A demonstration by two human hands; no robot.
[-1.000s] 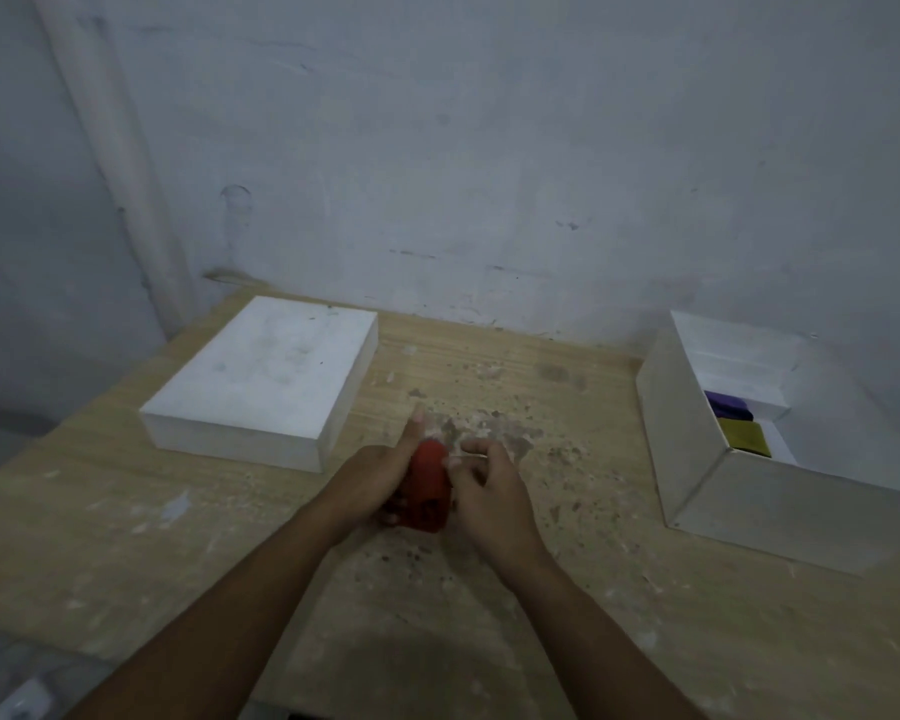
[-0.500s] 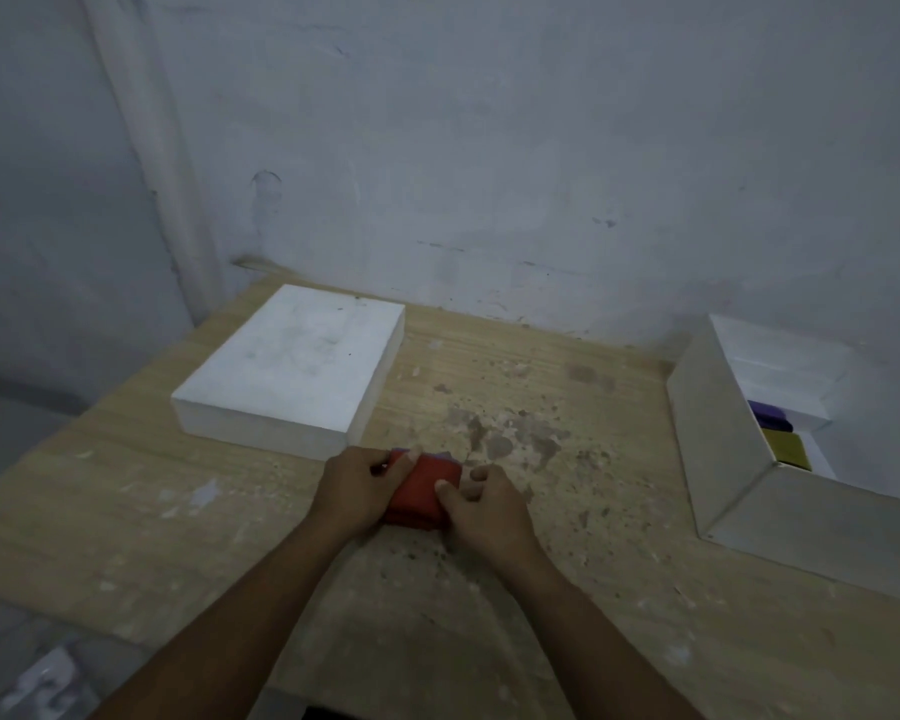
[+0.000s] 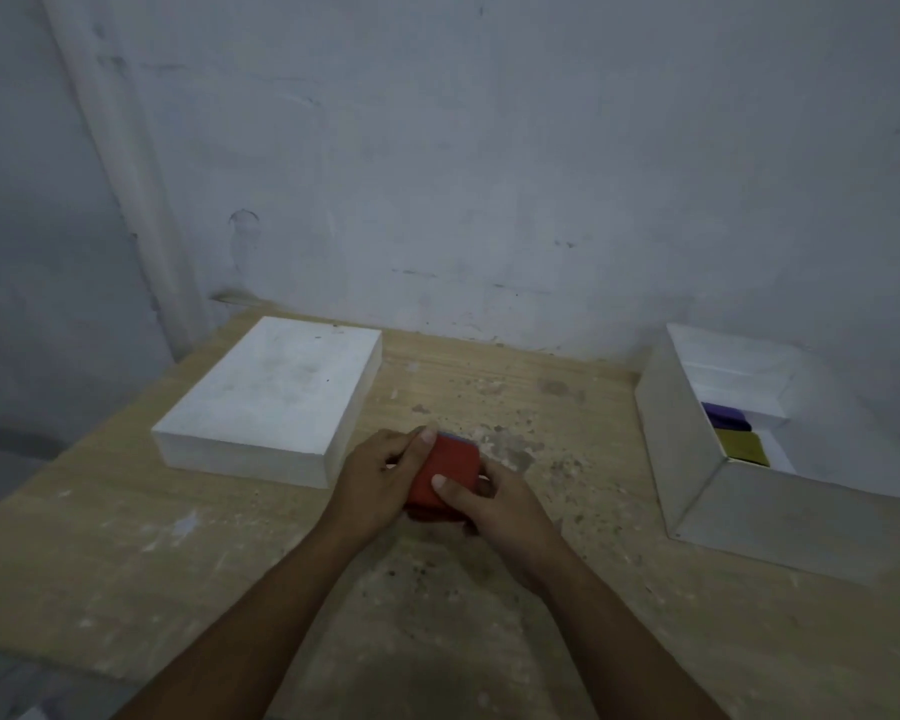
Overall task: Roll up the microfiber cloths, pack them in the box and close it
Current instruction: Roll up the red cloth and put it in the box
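A red microfiber cloth (image 3: 445, 472), folded into a compact bundle, sits at the middle of the wooden table. My left hand (image 3: 380, 483) grips its left side, thumb on the top edge. My right hand (image 3: 494, 504) holds its right side with the thumb pressed on the red face. The open white box (image 3: 697, 491) stands at the right. A purple rolled cloth (image 3: 726, 415) and a yellow one (image 3: 741, 445) lie inside it. The white box lid (image 3: 271, 397) lies flat at the left.
The wooden table (image 3: 126, 553) is stained and dusty, with its front edge near the bottom left. A grey plaster wall (image 3: 489, 174) rises right behind the table, and a pipe (image 3: 126, 163) runs down the wall's left side.
The cloth went from standing between my hands to lying flatter, then is tilted up with its red face toward me. Both hands stayed on it. The view shifted, so the box sits further right.
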